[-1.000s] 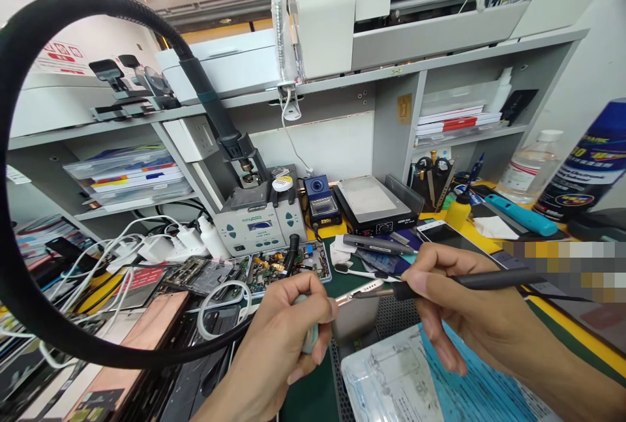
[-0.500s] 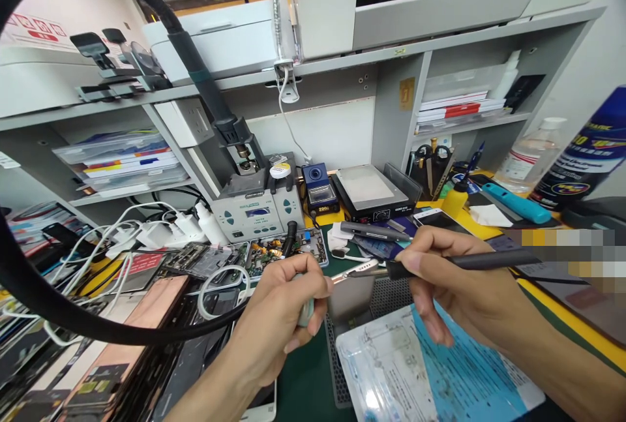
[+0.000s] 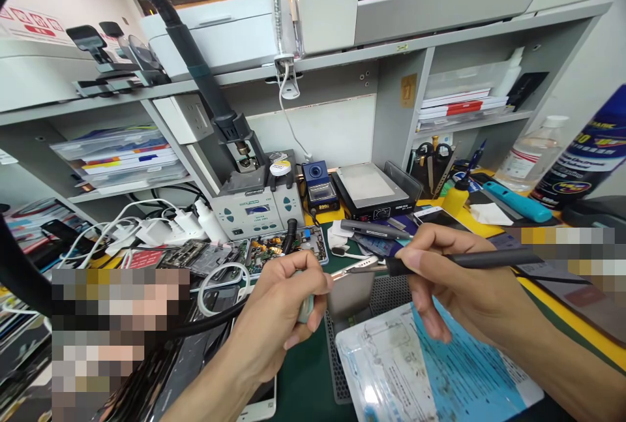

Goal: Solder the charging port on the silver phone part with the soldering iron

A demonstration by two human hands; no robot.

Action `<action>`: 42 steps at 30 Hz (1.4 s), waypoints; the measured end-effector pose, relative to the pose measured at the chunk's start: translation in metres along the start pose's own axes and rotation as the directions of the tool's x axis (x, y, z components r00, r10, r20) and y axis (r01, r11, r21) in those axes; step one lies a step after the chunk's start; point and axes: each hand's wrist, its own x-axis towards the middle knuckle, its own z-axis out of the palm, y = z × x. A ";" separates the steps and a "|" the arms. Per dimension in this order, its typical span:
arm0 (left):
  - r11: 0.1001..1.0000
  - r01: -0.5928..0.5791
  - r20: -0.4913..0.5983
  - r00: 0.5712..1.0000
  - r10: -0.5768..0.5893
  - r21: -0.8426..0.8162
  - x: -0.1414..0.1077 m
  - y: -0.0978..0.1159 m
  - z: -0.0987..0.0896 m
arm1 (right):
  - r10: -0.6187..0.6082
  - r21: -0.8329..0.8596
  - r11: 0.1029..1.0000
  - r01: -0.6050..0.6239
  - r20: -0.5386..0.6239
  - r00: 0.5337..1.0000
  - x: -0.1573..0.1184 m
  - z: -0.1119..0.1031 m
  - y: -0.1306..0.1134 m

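Observation:
My left hand [image 3: 293, 298] is closed around a phone [image 3: 349, 295], held up on edge with its grey face toward me. A narrow edge with small slots shows at the top. Inside the curled left fingers sits a pale green item [image 3: 306, 310], mostly hidden. My right hand [image 3: 450, 278] pinches a slim black pen-shaped tool [image 3: 493, 257] between thumb and fingers, held nearly level. Its thin tip points left and meets the phone's slotted edge beside my left fingertips; exact contact is too small to tell. The lower right fingers hang loosely curled.
Under my hands lie a dark perforated mat and a blue-and-white plastic-covered sheet [image 3: 440, 370]. A soldering station [image 3: 254, 213], a heating plate [image 3: 374, 194] and a tray of circuit boards [image 3: 313, 246] stand behind. Phone parts crowd the left; a black hose [image 3: 210, 327] passes behind my left wrist.
The tool's tip has shifted very slightly along the phone's edge toward my left hand. Both hands keep the same grips, and the view has tilted a little.

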 end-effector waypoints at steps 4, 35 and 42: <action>1.000 0.002 0.000 1.000 -0.002 0.000 0.000 -0.001 0.000 | 0.010 -0.012 1.000 -0.010 -0.012 1.000 0.000 0.000 -0.001; 1.000 0.010 0.009 1.000 -0.010 0.004 0.001 -0.001 -0.002 | -0.013 -0.016 1.000 0.014 0.011 1.000 0.000 -0.003 0.004; 1.000 0.015 0.003 1.000 -0.015 0.006 0.001 -0.002 -0.001 | -0.006 -0.022 1.000 0.006 0.012 1.000 0.000 -0.003 0.004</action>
